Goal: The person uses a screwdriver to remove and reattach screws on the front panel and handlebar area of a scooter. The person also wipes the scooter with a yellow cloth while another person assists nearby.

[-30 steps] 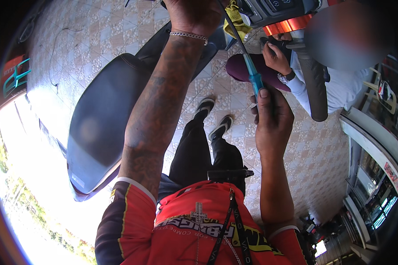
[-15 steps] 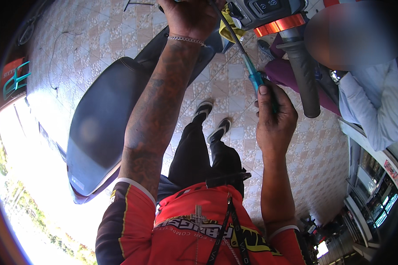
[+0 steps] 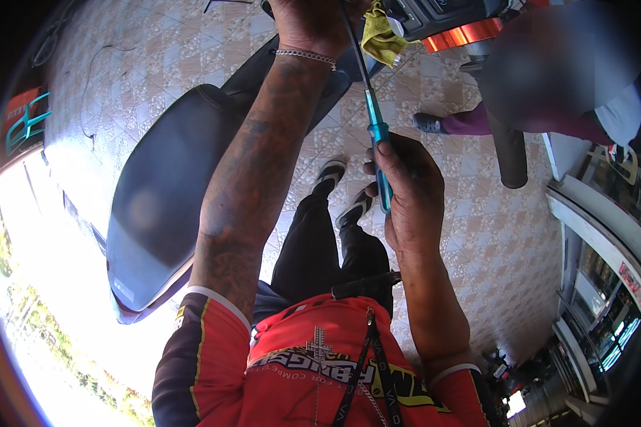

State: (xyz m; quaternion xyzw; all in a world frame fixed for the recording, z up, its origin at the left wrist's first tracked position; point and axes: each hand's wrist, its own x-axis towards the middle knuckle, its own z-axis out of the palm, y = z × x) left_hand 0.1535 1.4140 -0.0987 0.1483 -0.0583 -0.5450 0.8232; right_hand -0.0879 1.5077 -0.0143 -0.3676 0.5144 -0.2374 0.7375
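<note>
My right hand (image 3: 410, 181) grips a screwdriver (image 3: 377, 128) by its translucent teal handle, thumb along it. The long dark shaft points up, and its tip runs past the top edge out of sight. My left hand (image 3: 312, 27) reaches to the top edge, close beside the shaft. Its fingers are cut off or hidden there, so what it holds does not show. Right of the shaft, a yellow cloth (image 3: 383, 37) hangs by the scooter's dark handlebar switch housing (image 3: 441, 16). An orange metallic ring (image 3: 464, 35) sits below that housing, and a black grip (image 3: 508, 153) points down.
A black scooter seat (image 3: 167, 192) lies beneath and left of my left forearm. Another person (image 3: 470, 121) in purple trousers is close by at the right. Patterned tiles cover the floor (image 3: 477, 249). A teal chair (image 3: 27, 122) stands far left, and a glass-fronted case (image 3: 605, 299) at the right.
My right hand has moved left with the screwdriver, which now stands more upright. My left hand has shifted up slightly. The other person has leaned, and their pale sleeve is mostly out of sight.
</note>
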